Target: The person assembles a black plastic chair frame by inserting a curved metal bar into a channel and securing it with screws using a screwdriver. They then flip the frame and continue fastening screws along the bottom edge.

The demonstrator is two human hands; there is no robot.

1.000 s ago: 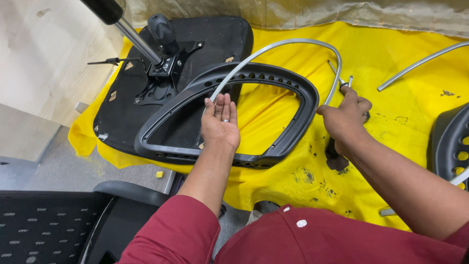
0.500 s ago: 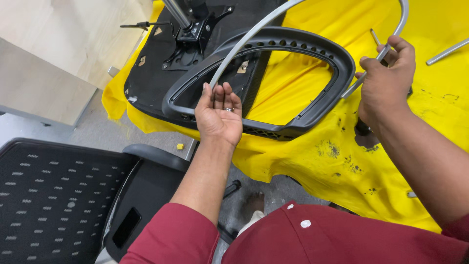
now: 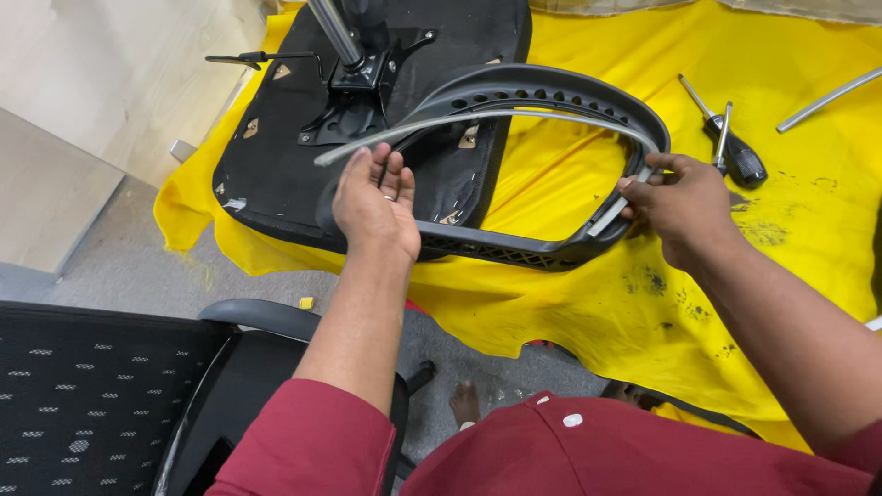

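A black perforated plastic chair frame [image 3: 551, 96] lies on a yellow cloth [image 3: 790, 230], partly over an upturned black seat [image 3: 276, 174]. A curved grey metal tube [image 3: 514, 118] runs along the frame's inner edge. My left hand [image 3: 377, 204] rests flat against the frame's left side, palm on it, fingers spread just under the tube's free end. My right hand [image 3: 684, 202] grips the tube's other end together with the frame's right edge.
The seat's mechanism and gas-lift column [image 3: 354, 55] stick up at the top. A screwdriver [image 3: 726, 142] lies right of the frame; another grey tube [image 3: 827, 99] is at far right. A black mesh chair [image 3: 101, 404] stands at lower left, and a wooden panel [image 3: 101, 92] stands at left.
The view has shifted, so the frame and seat sit more central. The frame now lies flatter, and my right hand has come down to its right edge with the tube.
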